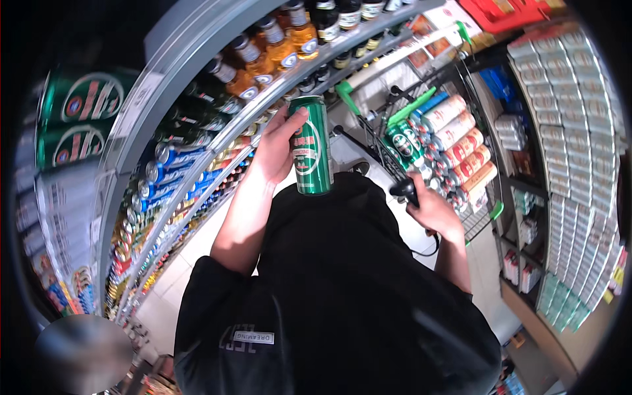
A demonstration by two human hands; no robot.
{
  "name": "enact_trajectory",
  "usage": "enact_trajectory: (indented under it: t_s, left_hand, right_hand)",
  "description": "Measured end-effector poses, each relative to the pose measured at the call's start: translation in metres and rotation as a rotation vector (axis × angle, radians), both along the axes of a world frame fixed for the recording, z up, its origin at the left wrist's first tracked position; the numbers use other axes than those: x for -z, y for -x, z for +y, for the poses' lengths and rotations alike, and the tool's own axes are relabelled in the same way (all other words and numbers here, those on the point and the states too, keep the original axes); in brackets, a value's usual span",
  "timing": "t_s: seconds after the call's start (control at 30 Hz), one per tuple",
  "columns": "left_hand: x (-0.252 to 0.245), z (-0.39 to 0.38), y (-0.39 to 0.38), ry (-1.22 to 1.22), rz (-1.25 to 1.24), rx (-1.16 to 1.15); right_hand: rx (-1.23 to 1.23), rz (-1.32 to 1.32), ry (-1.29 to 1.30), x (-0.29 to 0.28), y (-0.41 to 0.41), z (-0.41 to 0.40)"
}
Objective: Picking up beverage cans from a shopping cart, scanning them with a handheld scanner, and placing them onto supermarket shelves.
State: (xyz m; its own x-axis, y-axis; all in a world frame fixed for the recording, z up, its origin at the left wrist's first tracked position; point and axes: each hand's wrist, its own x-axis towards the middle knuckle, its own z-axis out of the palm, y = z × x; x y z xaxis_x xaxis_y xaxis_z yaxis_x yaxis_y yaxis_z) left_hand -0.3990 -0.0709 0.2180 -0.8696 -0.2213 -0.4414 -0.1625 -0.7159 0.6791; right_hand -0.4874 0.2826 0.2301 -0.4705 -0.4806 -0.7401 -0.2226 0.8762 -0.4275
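My left hand [279, 143] grips a tall green beer can [316, 163] around its upper part, thumb across the front. The can is upright in front of my body and bears an oval label with writing. In my right hand [437, 210] is a black handheld device [406, 190], its kind not clear, with a thin black cord [428, 253] looping below. This hand is beside a shopping cart [481, 228] of wire with green plastic parts. Inside the cart lie green cans [404, 140] and several red-and-cream cans [471, 160].
A refrigerated shelf unit [197, 29] curves along my left, holding amber bottles [301, 42] and blue cans [180, 154]. Stacked can packs [568, 123] rise on the right beyond the cart. Pale floor tiles [168, 296] show beside me. A blurred round patch covers the lower left.
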Motion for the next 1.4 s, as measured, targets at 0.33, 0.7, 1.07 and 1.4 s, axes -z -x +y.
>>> enact_trajectory:
  t_s: [0.33, 0.7, 1.07, 1.4]
  left_hand:
    - [-0.051, -0.035, -0.058, 0.607, 0.029, -0.030]
    - [-0.188, -0.020, -0.083, 1.656, 0.602, -0.236]
    - [-0.200, -0.112, -0.101, 1.924, 0.085, -1.074]
    - [-0.217, -0.147, -0.083, 1.738, 0.054, -1.055]
  right_hand:
    - [-0.237, 0.300, 0.253, 0.026, -0.017, -0.116]
    - [-0.448, 0.447, 1.282, -0.170, -0.006, -0.239]
    - [-0.361, 0.531, 1.255, -0.270, 0.075, -0.385]
    - [-0.598, 0.074, 0.960, -0.257, 0.107, -0.483]
